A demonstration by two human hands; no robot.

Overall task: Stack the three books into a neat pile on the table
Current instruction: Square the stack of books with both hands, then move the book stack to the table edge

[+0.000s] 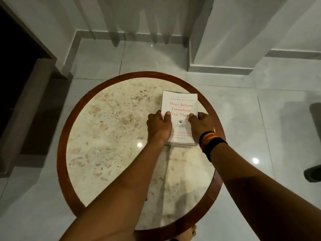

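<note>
A white book [180,103] with red title letters lies face up on the right side of the round stone-topped table [112,136]. Page edges of at least one more book show beneath it at the near end; how many lie under it I cannot tell. My left hand [159,126] grips the pile's left edge, thumb resting on the cover. My right hand [201,126], with coloured bands at the wrist, grips the right edge, thumb on the cover too.
The table has a raised brown wooden rim [60,153], and the pile sits close to it on the right. Glossy grey floor tiles surround the table. A dark cabinet [20,93] stands at left, white curtains and a wall corner behind, and my bare foot [187,233] below.
</note>
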